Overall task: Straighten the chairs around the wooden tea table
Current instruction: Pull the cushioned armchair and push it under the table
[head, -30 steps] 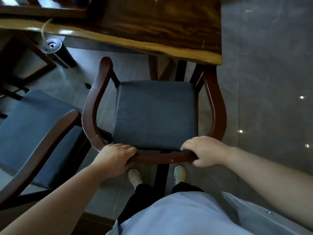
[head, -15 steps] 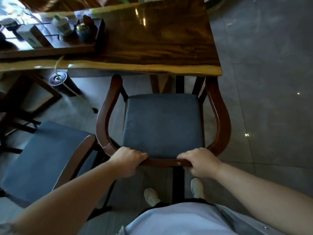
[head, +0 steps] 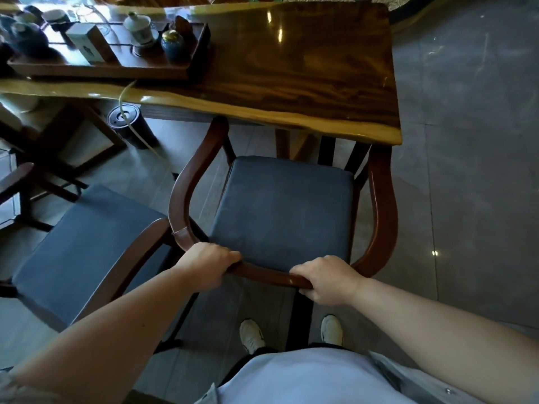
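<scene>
Armchair (head: 280, 211) sits at the tabletop (head: 306, 71) near edge, by its right corner; armrest tips reach under that edge. Left hand (head: 205, 265) and right hand (head: 328, 279) are each curled tight around the curved back rail. Open grey tile floor (head: 466, 185) to the right. Second chair (head: 84, 249) close on the left, angled. Tea tray (head: 110, 68) on the glossy wood-grain tabletop, far left.

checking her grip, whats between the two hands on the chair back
In the head view, only a bare stretch of the chair's curved back rail separates left hand and right hand.
</scene>
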`<state>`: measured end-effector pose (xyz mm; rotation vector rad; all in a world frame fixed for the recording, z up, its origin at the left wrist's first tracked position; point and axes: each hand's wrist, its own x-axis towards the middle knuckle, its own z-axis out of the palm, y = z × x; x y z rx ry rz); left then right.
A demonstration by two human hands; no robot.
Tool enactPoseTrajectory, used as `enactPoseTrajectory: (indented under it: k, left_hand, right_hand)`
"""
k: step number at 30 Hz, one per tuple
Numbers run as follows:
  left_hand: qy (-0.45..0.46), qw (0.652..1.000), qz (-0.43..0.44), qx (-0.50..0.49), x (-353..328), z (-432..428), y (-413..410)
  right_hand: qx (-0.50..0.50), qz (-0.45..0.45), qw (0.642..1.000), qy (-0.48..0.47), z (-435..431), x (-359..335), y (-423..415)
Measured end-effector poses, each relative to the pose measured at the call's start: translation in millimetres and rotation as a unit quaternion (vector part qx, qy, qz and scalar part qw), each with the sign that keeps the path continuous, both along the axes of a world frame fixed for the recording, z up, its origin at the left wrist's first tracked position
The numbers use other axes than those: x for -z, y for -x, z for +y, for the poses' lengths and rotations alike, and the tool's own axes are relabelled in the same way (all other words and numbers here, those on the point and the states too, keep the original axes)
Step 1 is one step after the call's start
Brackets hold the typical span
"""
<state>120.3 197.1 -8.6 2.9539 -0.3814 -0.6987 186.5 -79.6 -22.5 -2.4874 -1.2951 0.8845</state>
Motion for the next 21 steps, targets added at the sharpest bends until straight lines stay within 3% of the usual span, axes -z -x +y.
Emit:
enactPoseTrajectory:
  k: [11, 16, 21]
  left_hand:
    - [0.001, 0.999, -0.021, -0.044, 11, -28, 25]
    - [-0.012, 0.988, -0.097, -0.121, -6, -39, 39]
    - [-0.032, 0.951, -0.15, -0.268, -27, -37, 76]
  right_hand:
    - [-0.071, -0.012, 0.997, -0.004, -28, 2, -2]
    - [-0.135, 0.001, 0.99, 0.046, -13, -16, -21]
    - [-0.213, -0.041, 0.976, -0.022, 40, -45, -36]
